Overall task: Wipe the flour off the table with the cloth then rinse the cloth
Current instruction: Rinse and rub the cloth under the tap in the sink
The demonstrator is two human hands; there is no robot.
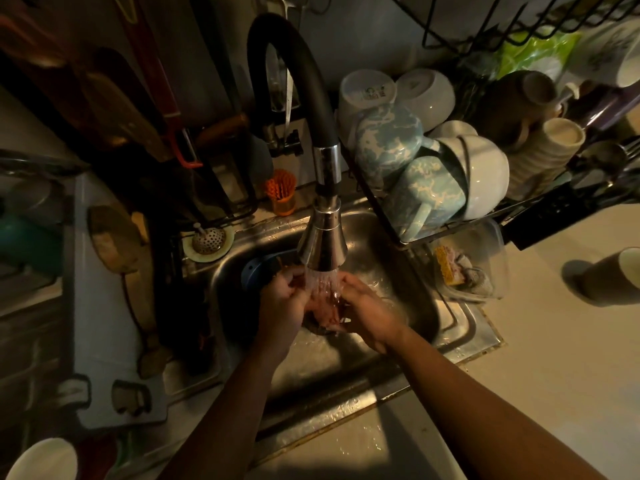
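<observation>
At the near edge, two bare forearms reach out over the wet rim of the steel sink (346,407). Inside the basin, the left hand (282,301) and right hand (369,318) meet, fingers of both curled tight round the cloth (325,315). It is bunched into a small wad between them, reddish pink and soaked (its pattern is too dark to tell). Water from the tap (322,242) falls straight onto it. A blue item (251,270) lies in the basin just left of the hands. Right of the sink, a clear tub (495,251) holds a yellow sponge (446,270) and grey pads. Farther back, an orange cup (284,204) holds a brush, and the rack (381,199) holds upturned mugs (420,188) and bowls.
</observation>
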